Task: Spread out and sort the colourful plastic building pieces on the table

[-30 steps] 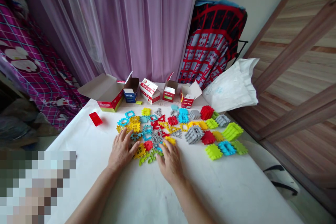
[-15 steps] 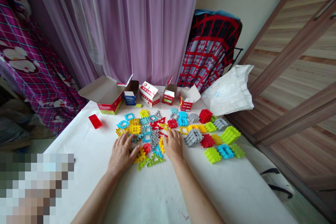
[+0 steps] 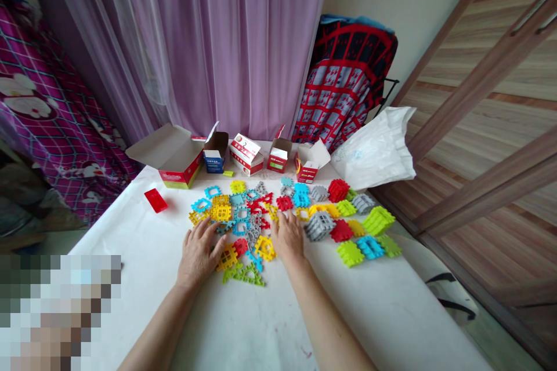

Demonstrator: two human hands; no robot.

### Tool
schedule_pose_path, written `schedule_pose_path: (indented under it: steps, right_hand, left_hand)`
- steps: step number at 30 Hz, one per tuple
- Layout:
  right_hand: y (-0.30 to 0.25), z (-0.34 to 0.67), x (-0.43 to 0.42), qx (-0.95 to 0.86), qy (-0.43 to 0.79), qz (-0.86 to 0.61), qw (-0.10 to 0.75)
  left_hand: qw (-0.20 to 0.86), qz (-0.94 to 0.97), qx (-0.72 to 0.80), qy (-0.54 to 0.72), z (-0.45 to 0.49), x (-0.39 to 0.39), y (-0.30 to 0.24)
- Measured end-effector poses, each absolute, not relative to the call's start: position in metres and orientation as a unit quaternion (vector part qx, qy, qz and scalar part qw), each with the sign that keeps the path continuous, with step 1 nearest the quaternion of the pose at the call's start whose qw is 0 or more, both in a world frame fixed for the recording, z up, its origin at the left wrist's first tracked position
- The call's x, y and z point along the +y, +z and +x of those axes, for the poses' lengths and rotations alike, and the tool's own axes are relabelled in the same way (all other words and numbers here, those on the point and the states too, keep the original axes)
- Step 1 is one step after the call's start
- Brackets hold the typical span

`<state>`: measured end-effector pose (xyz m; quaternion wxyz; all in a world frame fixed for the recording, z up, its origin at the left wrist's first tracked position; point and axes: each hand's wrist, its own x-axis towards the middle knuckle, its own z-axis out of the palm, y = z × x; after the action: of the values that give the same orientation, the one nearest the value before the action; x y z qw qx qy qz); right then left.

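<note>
"How far along is our table (image 3: pixel 243 330)?"
"Stacked pieces (image 3: pixel 319 226) stand on its right, seemingly done; the loose pieces (image 3: pixel 241 214), mid-table, look unfinished."
"And our hands?"
"Our left hand (image 3: pixel 198 255) spreads wide over the loose pieces' near-left edge; our right hand (image 3: pixel 289 237) curls at their right."
"Gripping?"
"We can't tell; what's under it is hidden."

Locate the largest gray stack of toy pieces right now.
In the head view, the largest gray stack sits right of centre on the table, between the person's right hand and a red stack, with yellow pieces just behind.
</note>
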<state>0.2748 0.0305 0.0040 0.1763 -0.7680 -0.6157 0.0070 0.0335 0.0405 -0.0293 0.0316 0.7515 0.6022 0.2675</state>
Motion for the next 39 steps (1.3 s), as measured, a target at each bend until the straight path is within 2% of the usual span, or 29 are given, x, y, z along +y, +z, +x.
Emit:
schedule_pose_path:
  steps: [3, 7, 24, 39]
  right_hand:
    - [0.016, 0.281, 0.039, -0.567, 0.016, -0.817, 0.106]
    - [0.023, 0.282, 0.045, -0.548, 0.039, -0.833, 0.073]
    - [0.028, 0.285, 0.05, -0.509, 0.068, -0.852, 0.1]
    - [0.029, 0.267, 0.014, -0.588, 0.057, -0.801, 0.094]
  left_hand:
    - [0.034, 0.751, 0.599, 0.276, 0.033, 0.041, -0.03]
    - [0.04, 0.749, 0.598, 0.282, 0.033, 0.042, -0.031]
    - [0.046, 0.753, 0.591, 0.285, 0.031, 0.045, -0.029]
    - [0.053, 0.711, 0.635, 0.298, 0.033, 0.037, -0.017]
